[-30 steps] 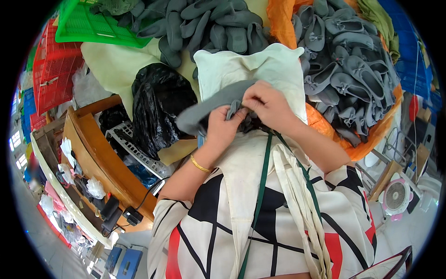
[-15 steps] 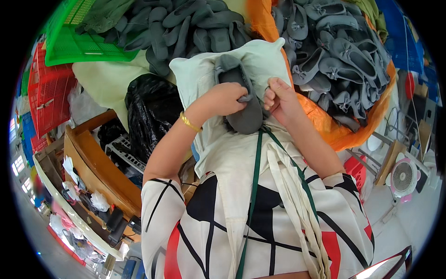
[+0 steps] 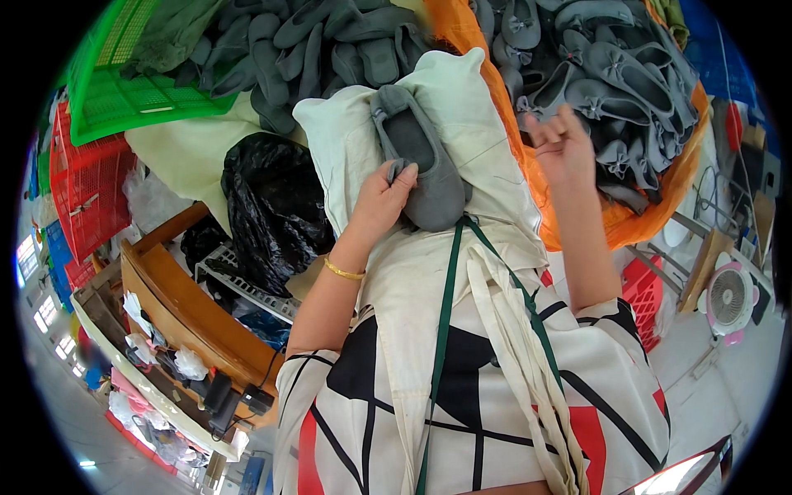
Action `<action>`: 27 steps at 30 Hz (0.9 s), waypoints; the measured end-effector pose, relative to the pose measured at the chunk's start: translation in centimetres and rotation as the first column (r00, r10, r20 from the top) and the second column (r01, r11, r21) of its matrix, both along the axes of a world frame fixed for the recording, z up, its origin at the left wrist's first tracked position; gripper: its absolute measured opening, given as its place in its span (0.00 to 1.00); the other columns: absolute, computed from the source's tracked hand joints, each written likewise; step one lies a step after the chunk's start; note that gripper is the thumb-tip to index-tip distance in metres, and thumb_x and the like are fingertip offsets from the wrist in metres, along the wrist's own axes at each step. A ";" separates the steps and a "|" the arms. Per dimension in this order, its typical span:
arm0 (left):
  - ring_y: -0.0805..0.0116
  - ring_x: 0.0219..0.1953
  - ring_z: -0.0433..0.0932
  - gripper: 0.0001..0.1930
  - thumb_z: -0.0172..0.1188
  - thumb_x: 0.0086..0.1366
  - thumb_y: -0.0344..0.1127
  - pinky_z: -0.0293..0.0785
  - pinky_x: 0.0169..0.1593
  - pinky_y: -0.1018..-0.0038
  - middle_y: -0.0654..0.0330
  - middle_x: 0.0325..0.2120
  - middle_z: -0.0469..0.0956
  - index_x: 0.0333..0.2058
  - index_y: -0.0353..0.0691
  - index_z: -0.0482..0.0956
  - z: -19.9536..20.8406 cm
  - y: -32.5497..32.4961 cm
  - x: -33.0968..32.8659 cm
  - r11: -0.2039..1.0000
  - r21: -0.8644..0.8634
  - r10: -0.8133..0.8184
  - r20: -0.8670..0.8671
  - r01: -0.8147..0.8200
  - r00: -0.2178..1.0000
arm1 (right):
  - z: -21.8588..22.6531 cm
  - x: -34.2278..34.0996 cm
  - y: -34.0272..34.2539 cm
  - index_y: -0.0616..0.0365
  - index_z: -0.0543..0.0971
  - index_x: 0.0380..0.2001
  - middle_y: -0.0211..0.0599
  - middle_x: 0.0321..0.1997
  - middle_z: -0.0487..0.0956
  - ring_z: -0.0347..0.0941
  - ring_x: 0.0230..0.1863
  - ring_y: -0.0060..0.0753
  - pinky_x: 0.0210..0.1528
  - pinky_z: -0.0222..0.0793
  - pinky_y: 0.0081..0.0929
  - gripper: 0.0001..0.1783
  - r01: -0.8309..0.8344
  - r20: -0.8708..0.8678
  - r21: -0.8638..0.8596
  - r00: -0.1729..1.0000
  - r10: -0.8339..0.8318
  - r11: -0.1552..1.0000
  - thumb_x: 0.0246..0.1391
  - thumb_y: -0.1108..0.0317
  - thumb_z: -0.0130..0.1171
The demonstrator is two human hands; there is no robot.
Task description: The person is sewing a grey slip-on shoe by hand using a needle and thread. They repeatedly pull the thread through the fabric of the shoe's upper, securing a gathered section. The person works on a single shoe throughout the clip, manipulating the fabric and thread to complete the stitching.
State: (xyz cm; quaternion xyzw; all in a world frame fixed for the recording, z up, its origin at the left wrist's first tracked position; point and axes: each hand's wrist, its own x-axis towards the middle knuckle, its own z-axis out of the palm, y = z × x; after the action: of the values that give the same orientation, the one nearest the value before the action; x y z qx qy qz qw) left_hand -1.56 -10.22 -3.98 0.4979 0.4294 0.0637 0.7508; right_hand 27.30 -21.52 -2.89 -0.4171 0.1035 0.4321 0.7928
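A grey slip-on shoe lies on a pale cushion on my lap, its toe toward me and its opening facing up. My left hand pinches the left edge of the shoe's opening, thumb on top. Off to the right, my right hand is raised in front of an orange sack, its fingers bent together. A fine dark line, like a thread, crosses the cushion between the shoe and that hand. Whatever those fingers hold is too small to make out.
Grey shoes with bows fill the orange sack. More grey shoes are heaped ahead, beside a green crate. At left are a black plastic bag, a red crate and a wooden desk. A fan stands at right.
My right hand has moved away from the shoe, up and to the right. My left hand has shifted from across the shoe's opening to its left edge.
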 end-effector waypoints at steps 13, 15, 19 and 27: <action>0.76 0.27 0.76 0.09 0.60 0.69 0.35 0.74 0.29 0.82 0.61 0.30 0.79 0.41 0.35 0.77 1.6 -1.2 -1.1 0.920 -0.253 0.325 0.060 -0.300 0.944 | -0.7 -2.8 -0.3 0.61 0.74 0.45 0.33 0.33 0.79 0.78 0.37 0.25 0.49 0.77 0.29 0.07 -0.135 0.434 -0.131 0.883 0.180 0.982 0.65 0.72 0.55; 0.75 0.27 0.77 0.09 0.59 0.69 0.34 0.76 0.28 0.81 0.59 0.32 0.80 0.42 0.34 0.77 1.4 -1.1 -1.5 0.822 -0.458 0.422 0.094 -0.337 0.901 | 0.5 -4.8 0.0 0.61 0.76 0.44 0.31 0.31 0.78 0.76 0.33 0.21 0.44 0.76 0.26 0.07 -0.367 0.365 -0.197 0.833 0.415 0.909 0.65 0.71 0.55; 0.74 0.27 0.76 0.09 0.57 0.70 0.34 0.75 0.27 0.81 0.58 0.32 0.80 0.42 0.33 0.77 1.1 -1.6 -1.4 0.732 -0.603 0.479 0.124 -0.317 0.869 | 3.2 -9.0 0.3 0.59 0.79 0.43 0.26 0.27 0.76 0.68 0.25 0.14 0.30 0.67 0.17 0.08 -0.716 0.305 -0.329 0.536 0.787 0.615 0.65 0.69 0.56; 0.74 0.27 0.76 0.10 0.54 0.71 0.32 0.73 0.26 0.81 0.57 0.33 0.80 0.44 0.32 0.76 1.1 -1.7 -1.4 0.724 -0.619 0.484 0.143 -0.303 0.863 | 2.5 -11.2 0.9 0.61 0.80 0.41 0.30 0.31 0.79 0.70 0.32 0.16 0.37 0.66 0.17 0.08 -0.678 0.563 -0.538 0.153 0.812 0.501 0.61 0.72 0.54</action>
State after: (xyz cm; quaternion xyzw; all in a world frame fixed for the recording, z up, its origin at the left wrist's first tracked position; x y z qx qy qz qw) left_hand -3.00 -11.96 -2.84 0.1272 0.4078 0.1637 0.8892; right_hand 16.08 -20.60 -0.34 -0.6122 -0.4301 0.5321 0.3964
